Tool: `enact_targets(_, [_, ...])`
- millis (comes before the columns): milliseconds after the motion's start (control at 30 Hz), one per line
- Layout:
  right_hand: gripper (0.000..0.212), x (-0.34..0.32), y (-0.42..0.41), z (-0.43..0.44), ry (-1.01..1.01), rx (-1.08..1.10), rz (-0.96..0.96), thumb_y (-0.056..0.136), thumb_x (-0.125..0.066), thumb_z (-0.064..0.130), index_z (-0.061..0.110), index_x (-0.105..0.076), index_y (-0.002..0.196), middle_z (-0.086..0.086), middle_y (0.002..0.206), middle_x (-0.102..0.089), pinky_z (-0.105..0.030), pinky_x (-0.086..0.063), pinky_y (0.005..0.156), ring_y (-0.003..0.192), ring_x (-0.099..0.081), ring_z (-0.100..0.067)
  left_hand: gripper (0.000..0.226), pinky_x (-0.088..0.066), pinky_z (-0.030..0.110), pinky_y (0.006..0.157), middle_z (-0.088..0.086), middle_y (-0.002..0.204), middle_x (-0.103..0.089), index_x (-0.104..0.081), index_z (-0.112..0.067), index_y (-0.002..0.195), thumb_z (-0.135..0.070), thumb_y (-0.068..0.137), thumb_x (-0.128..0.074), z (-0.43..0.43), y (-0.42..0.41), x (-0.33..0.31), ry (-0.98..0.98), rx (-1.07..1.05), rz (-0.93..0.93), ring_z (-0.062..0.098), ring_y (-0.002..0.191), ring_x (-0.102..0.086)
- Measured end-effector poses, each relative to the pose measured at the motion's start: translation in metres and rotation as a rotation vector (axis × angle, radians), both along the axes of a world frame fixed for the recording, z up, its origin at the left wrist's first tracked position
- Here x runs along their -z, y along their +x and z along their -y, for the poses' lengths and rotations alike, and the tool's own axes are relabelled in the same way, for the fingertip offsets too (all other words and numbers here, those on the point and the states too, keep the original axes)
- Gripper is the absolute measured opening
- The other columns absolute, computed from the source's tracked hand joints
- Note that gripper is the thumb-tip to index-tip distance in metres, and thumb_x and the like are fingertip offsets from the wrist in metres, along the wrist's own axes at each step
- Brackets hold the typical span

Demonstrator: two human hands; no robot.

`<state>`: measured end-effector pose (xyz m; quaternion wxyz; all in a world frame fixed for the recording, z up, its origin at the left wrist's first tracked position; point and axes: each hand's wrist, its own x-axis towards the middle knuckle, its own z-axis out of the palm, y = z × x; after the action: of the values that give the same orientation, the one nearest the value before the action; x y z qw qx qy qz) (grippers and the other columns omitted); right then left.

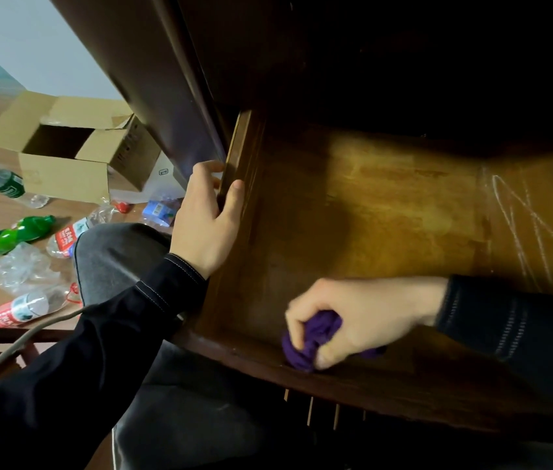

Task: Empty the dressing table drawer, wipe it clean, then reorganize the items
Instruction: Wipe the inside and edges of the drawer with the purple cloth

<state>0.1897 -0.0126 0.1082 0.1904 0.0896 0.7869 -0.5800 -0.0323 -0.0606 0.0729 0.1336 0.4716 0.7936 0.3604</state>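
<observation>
The wooden drawer (pixel 387 205) stands pulled out of the dark dressing table, and its bare brown floor holds no items. White scratch marks cross its right part. My right hand (pixel 353 317) grips a bunched purple cloth (pixel 312 337) and presses it into the drawer's near left corner, against the front wall. My left hand (pixel 207 218) holds the drawer's left side wall, thumb inside and fingers curled over the outer edge.
On the wooden floor to the left lie an open cardboard box (pixel 68 147), a green bottle (pixel 14 235), several clear plastic bottles (pixel 17 310) and wrappers. My knees in grey trousers (pixel 115 252) sit below the drawer. A grey cable (pixel 14 351) crosses the lower left.
</observation>
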Motion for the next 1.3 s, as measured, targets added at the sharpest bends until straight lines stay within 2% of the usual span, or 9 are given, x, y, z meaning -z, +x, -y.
enact_targets(200, [0.017,-0.003,-0.027,0.01,0.059,0.042,-0.071,0.081,-0.079,0.005,0.01,-0.071,0.096,-0.007,0.096,-0.069,-0.031,-0.049,0.079,0.084,-0.062,-0.019,0.038,-0.038,0.021,0.077,-0.003,0.12,-0.055,-0.043,-0.024,0.127,-0.049,0.099,-0.043,0.0,0.001,-0.001,0.008,0.002,0.017,0.009,0.096,-0.054])
enact_targets(367, [0.016,0.001,-0.029,0.018,0.008,0.123,-0.096,0.084,-0.078,0.004,0.01,-0.07,0.096,0.003,0.089,-0.065,-0.017,-0.045,0.074,0.077,-0.055,0.002,0.041,-0.041,0.031,0.087,0.001,0.123,-0.057,-0.045,-0.021,0.127,-0.049,0.098,-0.041,0.002,0.002,-0.004,-0.003,0.01,0.033,0.014,0.101,-0.054])
enact_targets(533, [0.016,-0.003,-0.015,0.008,0.01,0.051,-0.006,0.085,-0.078,0.011,0.018,-0.07,0.097,-0.005,0.095,-0.069,-0.039,-0.052,0.083,0.084,-0.064,-0.02,0.039,-0.037,0.027,0.081,0.001,0.12,-0.056,-0.044,-0.02,0.124,-0.049,0.099,-0.041,0.002,0.003,-0.005,-0.003,0.016,-0.007,0.013,0.094,-0.054])
enact_targets(667, [0.016,0.0,-0.051,0.026,0.053,0.149,-0.088,0.086,-0.075,0.005,0.008,-0.071,0.101,0.005,0.087,-0.064,-0.01,-0.043,0.071,0.07,-0.053,0.006,0.037,-0.037,0.026,0.083,0.001,0.123,-0.055,-0.043,-0.02,0.126,-0.047,0.101,-0.043,0.003,0.003,-0.005,-0.005,0.027,-0.02,0.011,0.096,-0.053])
enact_targets(733, [0.015,0.0,-0.053,0.026,0.061,0.145,-0.086,0.088,-0.075,0.006,0.008,-0.07,0.102,0.009,0.085,-0.062,-0.008,-0.042,0.07,0.069,-0.053,0.008,0.037,-0.037,0.025,0.082,0.001,0.124,-0.054,-0.042,-0.02,0.128,-0.046,0.101,-0.044,0.004,0.003,-0.006,-0.013,0.034,-0.038,0.011,0.096,-0.052])
enact_targets(900, [0.018,-0.005,-0.017,0.013,0.02,0.078,-0.025,0.086,-0.078,0.011,0.023,-0.068,0.094,0.011,0.084,-0.062,-0.019,-0.046,0.074,0.074,-0.054,0.004,0.05,-0.044,0.033,0.087,0.008,0.121,-0.05,-0.042,-0.011,0.137,-0.041,0.097,-0.049,0.003,0.009,-0.015,0.012,0.114,-0.23,0.021,0.105,-0.053])
enact_targets(1033, [0.015,-0.003,-0.031,0.02,0.116,0.098,-0.035,0.087,-0.076,0.011,0.021,-0.07,0.096,0.008,0.088,-0.065,-0.023,-0.049,0.077,0.074,-0.056,0.002,0.049,-0.046,0.046,0.09,0.014,0.127,-0.047,-0.049,-0.008,0.135,-0.035,0.095,-0.056,0.002,0.014,-0.024,-0.035,0.131,-0.413,0.031,0.113,-0.048])
enact_targets(1167, [0.014,-0.001,-0.023,0.025,0.124,0.158,-0.024,0.089,-0.075,0.016,0.018,-0.07,0.103,0.005,0.092,-0.066,-0.015,-0.046,0.073,0.074,-0.055,0.005,0.037,-0.045,0.051,0.092,0.013,0.129,-0.053,-0.059,-0.012,0.122,-0.032,0.091,-0.053,-0.011,0.024,-0.036,-0.002,0.408,-0.77,0.036,0.125,-0.046])
enact_targets(1300, [0.013,-0.002,0.021,0.011,0.093,0.125,0.038,0.087,-0.077,0.016,0.019,-0.07,0.097,0.004,0.089,-0.067,-0.028,-0.049,0.079,0.079,-0.057,-0.003,0.046,-0.048,0.046,0.097,0.006,0.135,-0.047,-0.05,-0.021,0.137,-0.038,0.094,-0.057,-0.05,0.043,-0.037,-0.338,0.815,-0.607,0.027,0.118,-0.048])
